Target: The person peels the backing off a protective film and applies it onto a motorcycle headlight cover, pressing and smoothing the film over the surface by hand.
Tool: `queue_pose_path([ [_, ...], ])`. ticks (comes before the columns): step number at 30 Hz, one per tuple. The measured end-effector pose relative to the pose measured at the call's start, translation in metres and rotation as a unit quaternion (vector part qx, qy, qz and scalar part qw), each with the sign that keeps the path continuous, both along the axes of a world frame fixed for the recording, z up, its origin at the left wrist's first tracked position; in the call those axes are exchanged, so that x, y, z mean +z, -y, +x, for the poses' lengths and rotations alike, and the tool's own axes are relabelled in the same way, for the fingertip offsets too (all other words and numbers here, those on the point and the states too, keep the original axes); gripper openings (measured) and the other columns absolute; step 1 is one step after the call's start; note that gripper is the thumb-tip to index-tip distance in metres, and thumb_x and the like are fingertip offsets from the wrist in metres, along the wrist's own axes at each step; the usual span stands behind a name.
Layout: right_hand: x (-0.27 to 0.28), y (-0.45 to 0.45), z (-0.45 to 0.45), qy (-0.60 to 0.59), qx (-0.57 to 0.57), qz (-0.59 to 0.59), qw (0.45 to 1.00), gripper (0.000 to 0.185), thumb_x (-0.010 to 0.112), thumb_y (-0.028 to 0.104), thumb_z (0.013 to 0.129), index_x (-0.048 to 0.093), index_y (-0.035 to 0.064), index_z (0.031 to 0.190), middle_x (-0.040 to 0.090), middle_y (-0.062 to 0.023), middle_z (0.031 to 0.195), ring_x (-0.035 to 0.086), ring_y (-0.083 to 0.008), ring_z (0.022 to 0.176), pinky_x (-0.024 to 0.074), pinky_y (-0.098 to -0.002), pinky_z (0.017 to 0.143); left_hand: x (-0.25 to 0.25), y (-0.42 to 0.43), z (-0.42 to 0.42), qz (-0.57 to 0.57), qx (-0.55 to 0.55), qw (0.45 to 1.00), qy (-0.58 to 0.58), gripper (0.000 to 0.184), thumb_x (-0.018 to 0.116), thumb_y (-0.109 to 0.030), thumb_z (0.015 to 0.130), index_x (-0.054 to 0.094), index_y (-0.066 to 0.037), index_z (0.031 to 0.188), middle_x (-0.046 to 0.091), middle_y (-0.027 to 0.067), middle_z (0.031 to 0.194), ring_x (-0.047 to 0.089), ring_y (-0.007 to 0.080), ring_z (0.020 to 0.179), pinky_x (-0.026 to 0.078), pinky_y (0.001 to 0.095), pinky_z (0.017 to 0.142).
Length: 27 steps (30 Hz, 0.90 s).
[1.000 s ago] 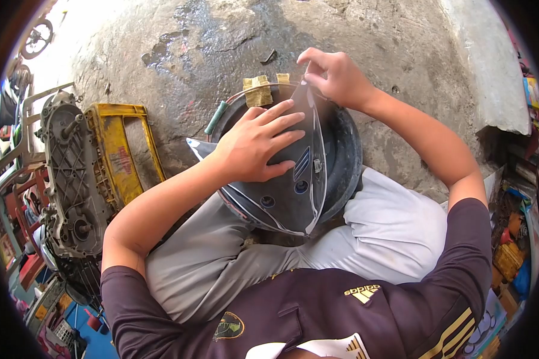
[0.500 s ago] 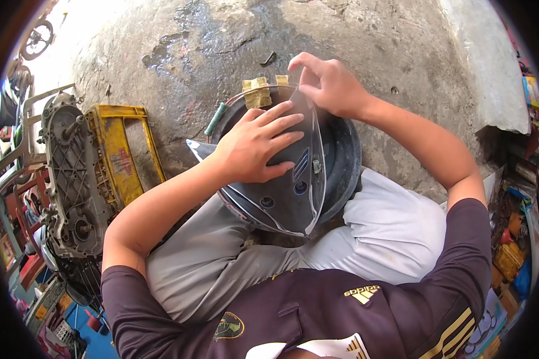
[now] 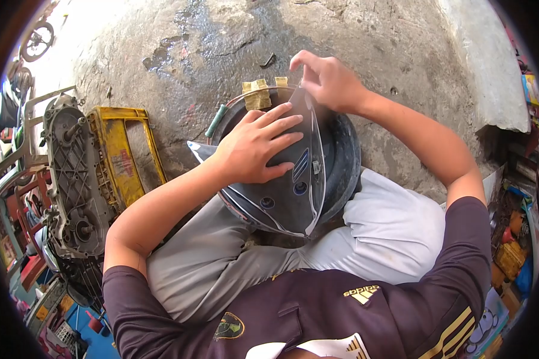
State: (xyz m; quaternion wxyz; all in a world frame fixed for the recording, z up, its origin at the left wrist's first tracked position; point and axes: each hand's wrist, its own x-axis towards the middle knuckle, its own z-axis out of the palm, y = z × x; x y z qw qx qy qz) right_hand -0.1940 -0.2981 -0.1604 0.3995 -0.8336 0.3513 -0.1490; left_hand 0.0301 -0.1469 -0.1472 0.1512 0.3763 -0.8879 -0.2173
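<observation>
A dark grey, pointed motorcycle body panel (image 3: 284, 194) with pale edges, two round holes and a slotted vent lies across a black basin (image 3: 345, 155) between my legs. My left hand (image 3: 254, 145) rests flat on the panel, fingers spread. At the panel's narrow far tip is my right hand (image 3: 332, 84), slightly blurred, its fingers curled and closed against the tip. Whatever may be between those fingers is hidden. Yellowish worn pieces (image 3: 256, 96) hang over the basin's far rim, near a thin cable with a teal sleeve (image 3: 216, 120).
On the left stand a metal engine casing (image 3: 75, 173) and a dirty yellow plastic crate (image 3: 126, 155). A small dark scrap (image 3: 268, 60) lies on the partly wet concrete floor (image 3: 365, 36). Assorted parts clutter the right edge, beside a concrete ledge (image 3: 491, 66).
My right hand has shifted very slightly at the panel's tip. The left hand and the panel stay in place.
</observation>
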Motion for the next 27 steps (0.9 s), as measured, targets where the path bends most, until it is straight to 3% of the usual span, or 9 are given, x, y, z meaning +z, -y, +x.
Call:
queue_pose_path([
  [2, 0.003, -0.006, 0.003, 0.023, 0.050, -0.009, 0.998, 0.029, 0.062, 0.001, 0.091, 0.060, 0.0076, 0.120, 0.066, -0.0122, 0.075, 0.068, -0.0289, 0.069, 0.0529, -0.0405, 0.069, 0.000, 0.000, 0.000, 0.002, 0.000, 1.000, -0.001, 0.057, 0.081, -0.038, 0.084, 0.068, -0.013, 0.134, 0.054, 0.0085, 0.155, 0.042, 0.0315, 0.152, 0.045, 0.0507, 0.109],
  [8, -0.006, 0.010, 0.001, 0.011, 0.022, -0.009, 1.000, 0.029, 0.063, 0.001, 0.091, 0.060, 0.0071, 0.119, 0.066, -0.0127, 0.075, 0.067, -0.0332, 0.070, 0.0530, -0.0425, 0.070, 0.001, 0.000, 0.000, 0.003, -0.001, 1.000, 0.003, 0.057, 0.081, -0.039, 0.085, 0.068, -0.013, 0.134, 0.054, 0.0086, 0.155, 0.042, 0.0315, 0.152, 0.045, 0.0501, 0.108],
  [11, -0.001, -0.002, 0.002, 0.026, 0.061, -0.017, 0.998, 0.029, 0.063, 0.001, 0.091, 0.060, 0.0063, 0.119, 0.064, -0.0119, 0.074, 0.065, -0.0320, 0.068, 0.0529, -0.0419, 0.070, 0.000, 0.000, 0.000, 0.002, 0.000, 1.000, 0.002, 0.057, 0.081, -0.039, 0.085, 0.068, -0.013, 0.134, 0.054, 0.0087, 0.155, 0.042, 0.0315, 0.152, 0.046, 0.0499, 0.108],
  [23, -0.003, 0.004, 0.001, 0.025, 0.050, -0.008, 0.998, 0.024, 0.062, 0.001, 0.091, 0.062, 0.0065, 0.115, 0.066, -0.0124, 0.075, 0.068, -0.0315, 0.071, 0.0533, -0.0412, 0.071, 0.001, 0.000, 0.000, 0.021, -0.001, 1.000, 0.012, 0.059, 0.082, -0.038, 0.085, 0.066, -0.014, 0.137, 0.052, 0.0082, 0.159, 0.040, 0.0330, 0.154, 0.044, 0.0511, 0.112],
  [27, -0.003, 0.007, 0.000, 0.003, 0.030, 0.005, 1.000, 0.025, 0.062, 0.000, 0.091, 0.062, 0.0069, 0.115, 0.065, -0.0126, 0.074, 0.068, -0.0312, 0.071, 0.0535, -0.0415, 0.071, 0.001, 0.000, 0.000, 0.003, -0.001, 1.000, 0.000, 0.057, 0.081, -0.038, 0.085, 0.068, -0.012, 0.134, 0.054, 0.0081, 0.155, 0.042, 0.0315, 0.151, 0.046, 0.0495, 0.108],
])
